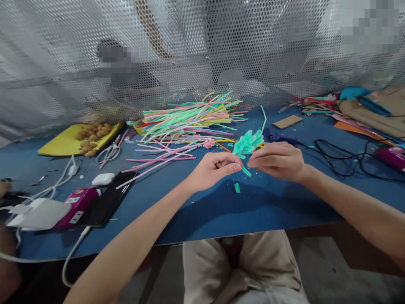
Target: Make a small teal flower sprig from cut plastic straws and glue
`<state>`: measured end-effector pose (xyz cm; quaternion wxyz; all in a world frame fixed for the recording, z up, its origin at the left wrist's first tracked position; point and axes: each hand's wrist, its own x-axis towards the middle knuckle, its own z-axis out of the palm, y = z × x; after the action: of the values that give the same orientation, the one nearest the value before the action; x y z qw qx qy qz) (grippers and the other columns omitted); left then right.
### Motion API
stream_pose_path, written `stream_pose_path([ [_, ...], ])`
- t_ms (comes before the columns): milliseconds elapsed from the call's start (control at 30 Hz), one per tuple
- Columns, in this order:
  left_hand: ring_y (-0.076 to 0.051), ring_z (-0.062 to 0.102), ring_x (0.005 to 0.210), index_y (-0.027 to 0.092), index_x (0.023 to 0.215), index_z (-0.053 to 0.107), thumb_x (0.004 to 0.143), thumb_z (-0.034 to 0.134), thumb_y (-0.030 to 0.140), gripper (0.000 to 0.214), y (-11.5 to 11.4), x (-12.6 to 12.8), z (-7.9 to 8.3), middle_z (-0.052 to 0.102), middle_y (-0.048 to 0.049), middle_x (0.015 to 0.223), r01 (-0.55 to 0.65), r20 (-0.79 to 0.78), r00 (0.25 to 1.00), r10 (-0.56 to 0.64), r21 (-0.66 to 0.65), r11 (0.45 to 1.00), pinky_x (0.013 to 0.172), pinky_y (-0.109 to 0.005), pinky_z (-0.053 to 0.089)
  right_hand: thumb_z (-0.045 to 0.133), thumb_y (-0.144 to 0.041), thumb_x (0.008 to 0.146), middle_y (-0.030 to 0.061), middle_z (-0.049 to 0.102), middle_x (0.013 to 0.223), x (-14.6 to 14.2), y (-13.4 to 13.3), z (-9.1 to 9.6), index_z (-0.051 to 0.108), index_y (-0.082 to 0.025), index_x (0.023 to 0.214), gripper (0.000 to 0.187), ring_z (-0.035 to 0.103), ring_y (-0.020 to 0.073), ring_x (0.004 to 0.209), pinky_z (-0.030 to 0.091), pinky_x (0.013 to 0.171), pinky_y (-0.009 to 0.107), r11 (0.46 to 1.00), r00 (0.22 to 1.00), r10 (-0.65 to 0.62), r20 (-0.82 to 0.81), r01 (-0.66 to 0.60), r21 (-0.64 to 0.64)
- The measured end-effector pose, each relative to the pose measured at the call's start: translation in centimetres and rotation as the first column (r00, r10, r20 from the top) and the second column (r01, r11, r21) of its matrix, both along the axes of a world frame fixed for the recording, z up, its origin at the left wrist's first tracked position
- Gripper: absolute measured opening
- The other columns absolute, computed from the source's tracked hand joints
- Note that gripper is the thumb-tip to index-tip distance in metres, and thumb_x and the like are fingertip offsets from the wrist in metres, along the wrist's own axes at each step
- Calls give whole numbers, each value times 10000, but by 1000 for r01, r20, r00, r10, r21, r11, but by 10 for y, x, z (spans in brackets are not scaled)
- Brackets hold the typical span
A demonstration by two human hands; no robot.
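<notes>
My left hand (218, 169) is closed in a pinch on a short green pipe cleaner piece (246, 171), which sticks out past the fingertips. Close by on the right, my right hand (276, 160) has its fingers bent together; whatever they may hold is hidden. Just beyond both hands is a leafy cluster of green pipe cleaner pieces (248, 142); I cannot tell whether it rests on the table or is held. Below the hands lies a loose green piece (237, 188). A blue glue gun (280, 136) sits partly hidden behind my right hand.
A heap of coloured pipe cleaners (190, 118) lies before a perforated metal screen (190, 50). Leftward are a yellow folder (60, 141) bearing brown lumps, scissors (109, 153), a phone (106, 202) and a purple power strip (77, 207). A black cable (335, 158) coils at right, near cardboard (287, 121).
</notes>
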<state>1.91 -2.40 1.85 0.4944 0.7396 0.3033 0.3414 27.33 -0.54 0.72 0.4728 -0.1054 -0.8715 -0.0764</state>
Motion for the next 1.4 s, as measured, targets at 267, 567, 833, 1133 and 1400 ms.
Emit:
stream_pose_path([
  [267, -63, 238, 533, 139, 882, 716, 845, 733, 604, 468, 1, 0, -6, 395, 56, 579, 3, -7, 1000, -4, -70, 998, 505, -230, 163, 655, -113, 938, 30, 757, 973, -14, -6, -5, 752, -285, 1161, 299, 736, 118, 821, 598, 752, 217, 988, 991, 124, -53, -128, -90],
  [567, -62, 280, 546, 130, 875, 698, 827, 740, 626, 500, 1, 1, -7, 466, 36, 626, 24, 5, 1000, -23, -124, 992, 518, -227, 188, 678, -104, 919, 32, 723, 932, -24, -14, -9, 778, -297, 1061, 259, 724, 133, 777, 619, 718, 249, 969, 976, 129, -178, -162, -188],
  [833, -66, 222, 464, 231, 1103, 666, 945, 619, 607, 411, 7, -4, -8, 288, 81, 606, -105, 225, 968, 106, -18, 994, 462, -246, 188, 656, -108, 927, 54, 785, 1024, -12, -11, 3, 754, -282, 1090, 257, 763, 167, 880, 638, 792, 290, 979, 986, 111, -121, -129, -155],
  [1133, -105, 406, 573, 209, 1040, 695, 1012, 527, 553, 383, 11, -9, -4, 511, 11, 702, -375, 142, 927, 347, 340, 862, 575, -266, 346, 712, -201, 912, 16, 783, 954, 3, 3, 3, 781, -344, 1043, 205, 742, 186, 811, 642, 730, 341, 980, 981, -128, -143, 103, -171],
  [1400, -122, 404, 578, 212, 1176, 689, 1056, 436, 515, 413, 11, -10, 0, 557, 3, 700, -361, -14, 902, 432, 524, 771, 590, -269, 311, 751, -224, 867, 13, 767, 874, 4, 3, 5, 748, -331, 964, 145, 718, 208, 744, 612, 676, 386, 976, 943, -193, -273, 156, -150],
])
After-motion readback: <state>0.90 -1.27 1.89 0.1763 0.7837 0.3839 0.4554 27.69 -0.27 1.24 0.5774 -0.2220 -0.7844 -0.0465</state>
